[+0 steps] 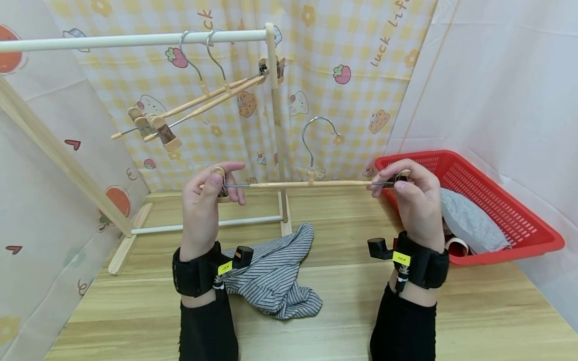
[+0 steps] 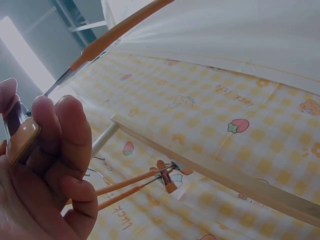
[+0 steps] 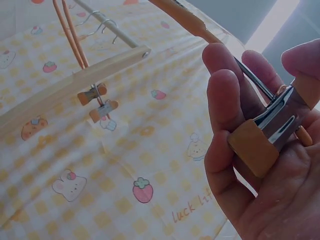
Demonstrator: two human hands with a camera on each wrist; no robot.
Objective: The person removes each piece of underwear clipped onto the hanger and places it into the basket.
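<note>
A beige clip hanger [image 1: 325, 184] with a metal hook [image 1: 311, 135] is held level in the air between both hands. At its left end my left hand [image 1: 203, 200] grips the clip between thumb and fingers. My right hand [image 1: 415, 200] pinches the clip at the other end; in the right wrist view this metal clip [image 3: 280, 125] with tan tips lies across the fingers. Below the hanger, a striped grey cloth [image 1: 275, 281] lies crumpled on the wooden table [image 1: 343, 301], partly behind the left wrist.
A wooden rack with a white rail [image 1: 135, 41] stands at the left, and two clip hangers [image 1: 217, 95] hang from it. To the right sits a red basket [image 1: 533, 210] holding a folded grey cloth [image 1: 474, 220] and other items. Patterned curtains [image 1: 352, 100] close off the back.
</note>
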